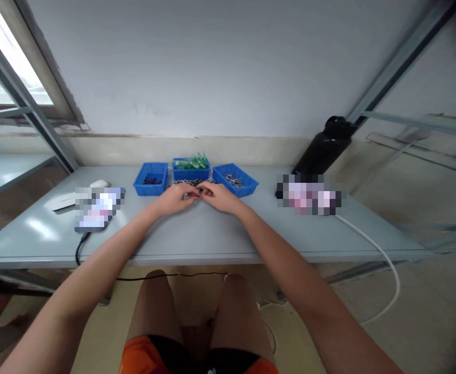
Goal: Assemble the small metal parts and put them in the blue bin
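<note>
My left hand (177, 198) and my right hand (219, 197) meet over the middle of the table, fingertips pinched close together. Between them shows a small dark piece (201, 191), too small to name. Just behind the fingers lies a pile of small metal parts (191, 183), partly hidden by my hands. A blue bin (150, 191) with dark small pieces stands to the left of the pile. Behind it, another blue bin (191, 174) holds green strips (191, 162). To the right, a tilted blue bin (247, 190) contains slim silvery metal pins (233, 180).
Left on the grey table (197, 236) lie a blurred phone (101, 210) with a black cable and a white rounded object (99, 184). At right, a black bottle (321, 150) stands behind a blurred device (309, 196) with a white cable (384, 254). The wall rises behind.
</note>
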{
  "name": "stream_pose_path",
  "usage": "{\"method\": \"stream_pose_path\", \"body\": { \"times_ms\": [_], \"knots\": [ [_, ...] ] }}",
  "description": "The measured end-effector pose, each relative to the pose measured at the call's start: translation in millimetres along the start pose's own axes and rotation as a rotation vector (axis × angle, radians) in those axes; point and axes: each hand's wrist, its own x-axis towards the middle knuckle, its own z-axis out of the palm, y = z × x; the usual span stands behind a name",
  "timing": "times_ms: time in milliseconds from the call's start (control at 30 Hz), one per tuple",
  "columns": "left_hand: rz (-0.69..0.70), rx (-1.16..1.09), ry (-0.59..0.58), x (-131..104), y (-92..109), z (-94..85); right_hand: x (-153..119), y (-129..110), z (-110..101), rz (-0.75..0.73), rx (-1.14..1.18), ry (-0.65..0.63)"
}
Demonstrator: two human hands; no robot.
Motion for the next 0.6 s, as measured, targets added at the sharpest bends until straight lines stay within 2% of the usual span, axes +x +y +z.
{"method": "stream_pose_path", "body": {
  "times_ms": [267, 433, 600],
  "knots": [
    [-0.117, -0.22, 0.036, 0.0, 5.8, -5.3, -1.6, -6.1, -4.2, -0.024, 0.007, 0.006],
    [-0.204, -0.211, 0.091, 0.5, -2.2, -8.2, -2.0, -7.4, -7.7, 0.024, 0.026, 0.044],
    [-0.13, -0.11, 0.035, 0.2, -12.0, -3.8, -1.4, -6.5, -6.9, 0.029, 0.025, 0.06]
  ]
}}
